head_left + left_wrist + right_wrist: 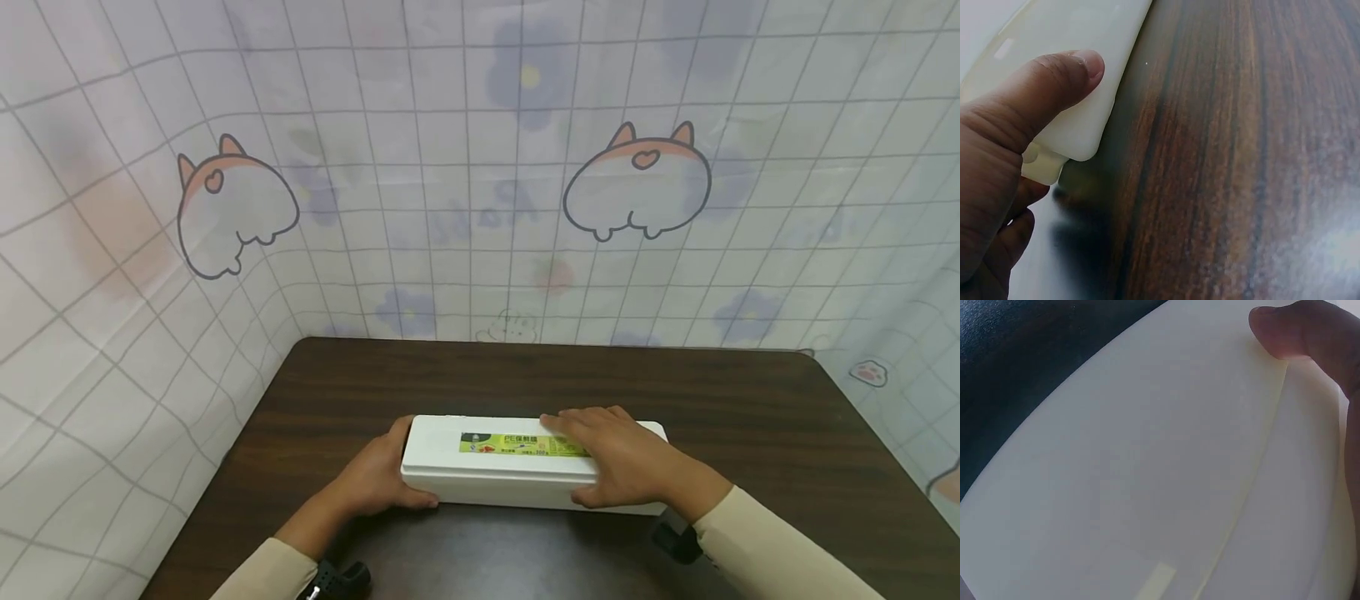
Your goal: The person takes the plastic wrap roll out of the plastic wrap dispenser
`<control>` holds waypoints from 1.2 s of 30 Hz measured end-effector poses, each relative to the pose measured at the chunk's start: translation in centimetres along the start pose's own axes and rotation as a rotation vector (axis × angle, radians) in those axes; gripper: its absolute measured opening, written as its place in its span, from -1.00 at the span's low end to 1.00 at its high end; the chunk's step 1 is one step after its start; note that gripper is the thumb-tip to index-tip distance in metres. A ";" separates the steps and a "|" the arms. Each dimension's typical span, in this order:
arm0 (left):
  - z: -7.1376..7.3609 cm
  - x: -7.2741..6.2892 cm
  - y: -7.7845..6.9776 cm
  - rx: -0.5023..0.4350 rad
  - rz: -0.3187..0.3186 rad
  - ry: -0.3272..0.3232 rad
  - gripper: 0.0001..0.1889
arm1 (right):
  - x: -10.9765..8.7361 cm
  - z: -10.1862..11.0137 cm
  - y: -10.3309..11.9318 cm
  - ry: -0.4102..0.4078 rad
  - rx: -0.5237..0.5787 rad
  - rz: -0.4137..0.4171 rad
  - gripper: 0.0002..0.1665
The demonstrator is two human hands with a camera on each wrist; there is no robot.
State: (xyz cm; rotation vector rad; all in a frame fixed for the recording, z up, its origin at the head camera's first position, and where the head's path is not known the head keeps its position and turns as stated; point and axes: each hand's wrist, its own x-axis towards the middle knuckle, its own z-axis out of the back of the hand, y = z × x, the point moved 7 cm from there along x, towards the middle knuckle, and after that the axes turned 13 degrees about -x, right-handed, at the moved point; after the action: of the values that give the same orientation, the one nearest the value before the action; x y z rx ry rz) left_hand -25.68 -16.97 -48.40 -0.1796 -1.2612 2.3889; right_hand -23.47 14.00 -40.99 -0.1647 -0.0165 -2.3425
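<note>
Left hand (378,475), right hand (633,458): fingers grasping long white plastic box (510,488) between them, likely steadying both ends; dark-brown wood-grain worktop (480,379) beneath.

We count two hands, one left hand (378,475) and one right hand (630,458), with two pale sleeves (772,542) and two black wrist devices (678,537). We see one white box (510,489), one green label (517,444) and one dark table (450,375). We make out two big animal drawings (637,192), each with one heart mark (646,159). The printed cloth (465,292) runs out of frame, so we can only tentatively call it one piece.
</note>
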 end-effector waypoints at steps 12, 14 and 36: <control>-0.2 -0.1 0.1 0.000 0.014 -0.008 0.34 | 0.1 0.3 -0.4 -0.006 0.008 0.010 0.14; -0.2 -0.2 0.1 -0.004 0.014 -0.011 0.33 | 0.1 0.2 -0.4 -0.008 0.008 0.015 0.14; -0.1 -0.4 0.0 -0.065 0.009 -0.040 0.32 | 0.6 0.1 -0.1 -0.012 0.020 0.002 0.14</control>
State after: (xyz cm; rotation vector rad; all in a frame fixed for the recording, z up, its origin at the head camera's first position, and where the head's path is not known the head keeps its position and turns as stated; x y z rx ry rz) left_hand -25.30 -17.12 -48.50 -0.1581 -1.3600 2.3715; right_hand -23.92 13.67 -40.79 -0.1694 -0.0454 -2.3384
